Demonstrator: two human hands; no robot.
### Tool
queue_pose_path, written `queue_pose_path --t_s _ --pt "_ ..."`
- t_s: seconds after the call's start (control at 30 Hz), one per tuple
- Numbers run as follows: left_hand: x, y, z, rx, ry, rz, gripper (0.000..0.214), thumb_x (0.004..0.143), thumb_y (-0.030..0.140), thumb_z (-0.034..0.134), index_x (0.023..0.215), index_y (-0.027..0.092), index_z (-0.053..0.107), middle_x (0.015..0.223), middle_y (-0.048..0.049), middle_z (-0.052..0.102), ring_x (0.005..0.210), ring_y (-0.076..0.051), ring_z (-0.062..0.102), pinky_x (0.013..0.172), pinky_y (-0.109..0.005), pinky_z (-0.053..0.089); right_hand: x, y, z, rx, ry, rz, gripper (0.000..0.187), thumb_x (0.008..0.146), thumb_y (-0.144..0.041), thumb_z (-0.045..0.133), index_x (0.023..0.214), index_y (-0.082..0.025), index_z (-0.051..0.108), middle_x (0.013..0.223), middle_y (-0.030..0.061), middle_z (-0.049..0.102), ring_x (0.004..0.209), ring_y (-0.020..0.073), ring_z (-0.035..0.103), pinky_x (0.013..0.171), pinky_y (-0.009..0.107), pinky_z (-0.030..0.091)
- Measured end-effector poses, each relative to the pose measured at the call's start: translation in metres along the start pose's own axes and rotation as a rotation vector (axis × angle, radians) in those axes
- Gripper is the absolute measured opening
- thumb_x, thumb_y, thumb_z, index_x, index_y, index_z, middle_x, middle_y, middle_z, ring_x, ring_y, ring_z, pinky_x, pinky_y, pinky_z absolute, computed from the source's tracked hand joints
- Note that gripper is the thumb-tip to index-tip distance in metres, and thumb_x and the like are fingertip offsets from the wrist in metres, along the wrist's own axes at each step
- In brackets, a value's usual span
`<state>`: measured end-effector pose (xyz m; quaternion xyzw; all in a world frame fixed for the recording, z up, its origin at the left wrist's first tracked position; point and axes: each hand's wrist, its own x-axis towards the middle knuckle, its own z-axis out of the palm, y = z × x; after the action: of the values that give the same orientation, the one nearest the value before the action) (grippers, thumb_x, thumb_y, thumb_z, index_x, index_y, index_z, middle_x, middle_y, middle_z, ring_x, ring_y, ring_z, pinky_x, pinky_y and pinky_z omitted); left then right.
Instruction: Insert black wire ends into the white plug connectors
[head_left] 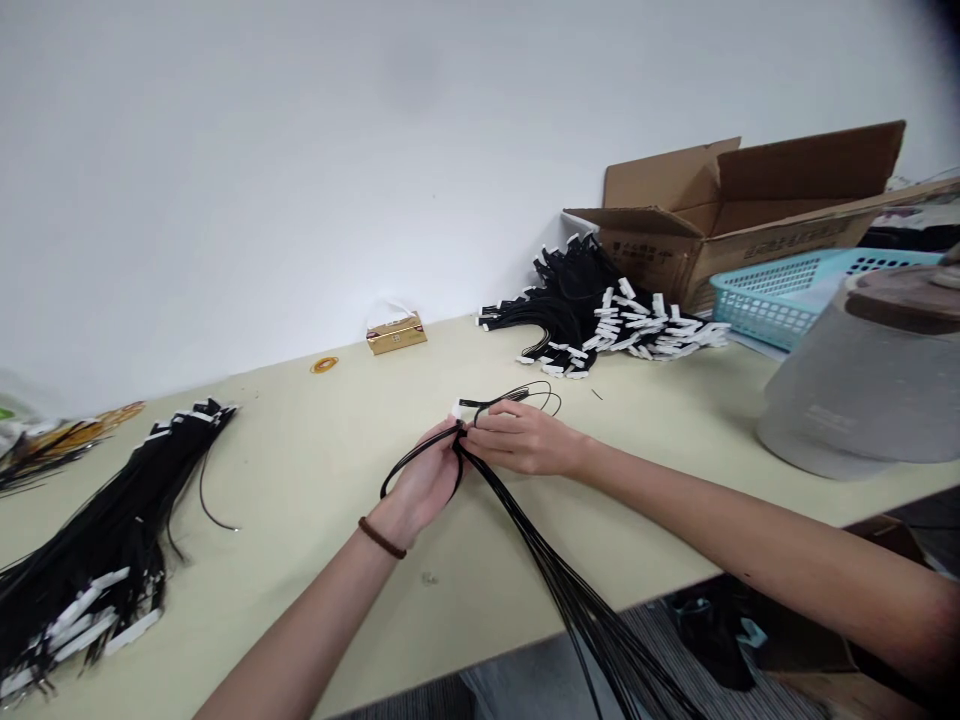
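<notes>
A bundle of thin black cables (536, 545) hangs from my hands over the table's front edge. My left hand (427, 475) is closed around its upper part, where a white connector (456, 409) shows above the fingertips. One loop of cable bends round the back of that hand. My right hand (517, 437) pinches the bundle right beside the left one, and thin cable ends curl out behind its fingers. The exact grip between the fingertips is partly hidden.
Black cables with white connectors lie in a bunch (135, 500) at the left and a pile (577, 300) at the back. Around stand a tissue box (396, 334), rubber bands (325, 365), a cardboard box (667, 240), a blue basket (765, 305) and a translucent jug (847, 390).
</notes>
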<state>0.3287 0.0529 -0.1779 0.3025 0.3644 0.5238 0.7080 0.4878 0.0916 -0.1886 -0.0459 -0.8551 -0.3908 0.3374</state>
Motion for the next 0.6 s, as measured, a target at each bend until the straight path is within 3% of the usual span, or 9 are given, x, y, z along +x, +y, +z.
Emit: queue_pose_path --t_s 0.6 --pt "0.001 0.0004 0.0013 -0.028 0.092 -0.051 0.009 0.078 0.013 0.051 0.069 0.014 0.052 0.061 0.0026 0.052 0.054 -0.006 0.044 0.059 -0.022 0.035 -0.0007 -0.0035 0.0046 0.053 -0.001 0.032 0.013 0.089 -0.01 0.045 0.092 -0.009 0.058 0.089 0.007 0.06 0.083 0.013 0.053 0.067 0.026 0.043"
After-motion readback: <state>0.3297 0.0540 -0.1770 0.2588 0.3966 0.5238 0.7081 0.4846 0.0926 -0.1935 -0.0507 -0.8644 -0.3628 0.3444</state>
